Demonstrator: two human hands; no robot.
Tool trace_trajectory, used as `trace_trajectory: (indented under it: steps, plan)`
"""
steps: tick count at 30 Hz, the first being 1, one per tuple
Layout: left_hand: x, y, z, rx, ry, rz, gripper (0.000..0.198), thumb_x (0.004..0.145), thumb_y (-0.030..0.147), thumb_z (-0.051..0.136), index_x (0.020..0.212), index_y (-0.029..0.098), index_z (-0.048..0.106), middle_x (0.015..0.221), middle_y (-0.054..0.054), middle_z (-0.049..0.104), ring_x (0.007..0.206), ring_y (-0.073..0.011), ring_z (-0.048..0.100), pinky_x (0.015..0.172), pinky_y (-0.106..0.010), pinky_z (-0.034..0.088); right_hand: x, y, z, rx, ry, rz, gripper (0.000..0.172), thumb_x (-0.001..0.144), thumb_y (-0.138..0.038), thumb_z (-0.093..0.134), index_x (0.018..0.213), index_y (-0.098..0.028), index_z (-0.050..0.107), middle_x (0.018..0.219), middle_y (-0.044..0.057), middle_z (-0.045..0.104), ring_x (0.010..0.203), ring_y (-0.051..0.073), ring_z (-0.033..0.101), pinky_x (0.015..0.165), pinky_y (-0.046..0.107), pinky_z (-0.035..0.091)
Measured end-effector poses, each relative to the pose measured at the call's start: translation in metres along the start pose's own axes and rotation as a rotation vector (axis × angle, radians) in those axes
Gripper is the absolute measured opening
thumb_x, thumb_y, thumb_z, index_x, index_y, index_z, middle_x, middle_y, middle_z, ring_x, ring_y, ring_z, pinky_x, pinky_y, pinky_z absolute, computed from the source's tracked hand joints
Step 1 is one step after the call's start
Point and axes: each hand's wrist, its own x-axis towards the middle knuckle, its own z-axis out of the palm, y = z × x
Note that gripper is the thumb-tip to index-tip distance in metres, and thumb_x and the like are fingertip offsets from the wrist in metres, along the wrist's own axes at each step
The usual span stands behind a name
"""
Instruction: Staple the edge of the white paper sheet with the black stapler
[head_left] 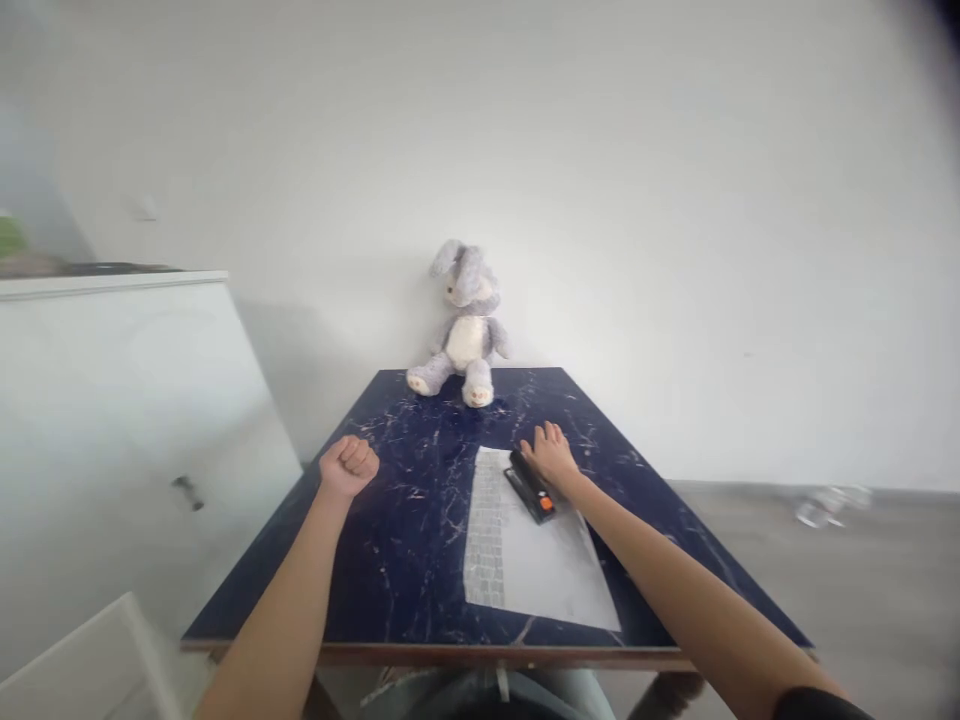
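My left hand is closed in a fist over the left side of the dark blue marbled table, with no object showing in it. On the right, my right hand lies with its fingers stretched out, palm down, its thumb side beside the far end of a black stapler with an orange patch. Whether the thumb touches the stapler I cannot tell. The stapler rests on a white sheet of paper, whose left strip carries a grey brick-like pattern.
A grey and white plush rabbit sits at the table's far edge against the white wall. Left of the table stands a white cabinet with a dark handle. Blurred clear objects lie on the floor at right.
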Motion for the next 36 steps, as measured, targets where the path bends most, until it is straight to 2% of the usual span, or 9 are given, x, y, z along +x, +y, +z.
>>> trace_trajectory:
  steps: [3, 6, 11, 14, 18, 22, 25, 30, 36]
  plan:
    - [-0.010, 0.026, -0.019, -0.047, 0.137, 0.291, 0.065, 0.095, 0.056, 0.041, 0.056, 0.017, 0.007, 0.055, 0.006, -0.011, 0.045, -0.0087, -0.007, 0.040, -0.026, 0.005, 0.009, -0.012, 0.025, -0.027, -0.101, 0.050, 0.062, 0.099, -0.045, 0.034, 0.146, -0.005, 0.043, 0.158, 0.030, 0.029, 0.150, 0.040, 0.021, 0.117, 0.058, 0.015]
    - [-0.016, 0.037, -0.031, -0.026, 0.187, 0.418, 0.066, 0.094, 0.061, 0.041, 0.058, 0.017, 0.006, 0.055, 0.006, -0.010, 0.046, -0.0084, -0.006, 0.041, -0.023, 0.007, 0.016, -0.025, 0.049, -0.143, -0.137, 0.016, 0.060, 0.100, -0.041, 0.030, 0.149, -0.008, 0.042, 0.158, 0.029, 0.030, 0.150, 0.038, 0.023, 0.118, 0.058, 0.012]
    - [-0.011, 0.031, -0.043, 0.003, 0.242, 0.353, 0.062, 0.096, 0.060, 0.035, 0.058, 0.020, 0.008, 0.052, 0.007, -0.005, 0.045, -0.0085, -0.003, 0.040, -0.024, 0.010, 0.022, -0.068, 0.071, -0.375, -0.027, -0.125, 0.051, 0.097, -0.035, 0.031, 0.127, -0.008, 0.063, 0.145, 0.029, 0.049, 0.142, 0.038, 0.040, 0.118, 0.057, 0.017]
    - [-0.008, 0.028, -0.047, 0.029, 0.240, 0.282, 0.058, 0.099, 0.055, 0.031, 0.059, 0.020, 0.007, 0.052, 0.007, -0.005, 0.044, -0.0084, -0.004, 0.040, -0.024, 0.011, 0.015, -0.113, 0.066, -0.304, -0.047, -0.151, 0.050, 0.096, -0.029, 0.032, 0.119, -0.003, 0.067, 0.135, 0.034, 0.056, 0.136, 0.042, 0.047, 0.117, 0.059, 0.021]
    - [-0.011, 0.028, -0.044, 0.011, 0.225, 0.273, 0.059, 0.099, 0.054, 0.032, 0.059, 0.020, 0.006, 0.052, 0.007, -0.004, 0.043, -0.0080, -0.003, 0.040, -0.024, 0.014, 0.000, -0.179, 0.065, -0.164, -0.118, -0.197, 0.052, 0.096, -0.022, 0.031, 0.129, 0.006, 0.059, 0.146, 0.037, 0.044, 0.142, 0.043, 0.038, 0.114, 0.059, 0.026]
    - [-0.012, 0.029, -0.040, -0.083, 0.191, 0.293, 0.063, 0.098, 0.055, 0.038, 0.059, 0.019, 0.005, 0.050, 0.007, -0.002, 0.042, -0.0077, -0.002, 0.040, -0.023, 0.016, -0.001, -0.231, 0.081, -0.067, -0.165, -0.320, 0.051, 0.095, -0.013, 0.033, 0.141, -0.003, 0.051, 0.154, 0.030, 0.038, 0.148, 0.037, 0.030, 0.118, 0.057, 0.020]
    - [-0.007, 0.028, -0.041, -0.153, 0.189, 0.290, 0.062, 0.099, 0.051, 0.041, 0.059, 0.019, 0.006, 0.049, 0.007, 0.000, 0.041, -0.0074, -0.001, 0.039, -0.022, 0.016, 0.002, -0.252, 0.091, 0.032, -0.201, -0.489, 0.053, 0.094, -0.006, 0.033, 0.144, -0.010, 0.049, 0.158, 0.020, 0.037, 0.152, 0.031, 0.024, 0.121, 0.052, 0.017]
    - [0.000, 0.022, -0.038, -0.191, 0.189, 0.252, 0.056, 0.101, 0.041, 0.039, 0.061, 0.019, 0.006, 0.049, 0.007, 0.000, 0.042, -0.0079, -0.004, 0.039, -0.024, 0.015, -0.009, -0.245, 0.084, 0.193, -0.280, -0.783, 0.048, 0.093, -0.008, 0.043, 0.140, -0.016, 0.053, 0.153, 0.006, 0.049, 0.146, 0.018, 0.037, 0.118, 0.029, 0.029]
    - [0.002, 0.013, -0.030, -0.185, 0.158, 0.135, 0.057, 0.100, 0.039, 0.043, 0.060, 0.020, 0.008, 0.048, 0.008, 0.003, 0.038, -0.0071, 0.004, 0.040, -0.025, 0.015, -0.021, -0.172, 0.067, 0.233, -0.244, -0.802, 0.039, 0.089, -0.011, 0.053, 0.126, -0.016, 0.065, 0.149, 0.011, 0.053, 0.145, 0.025, 0.040, 0.119, 0.037, 0.030]
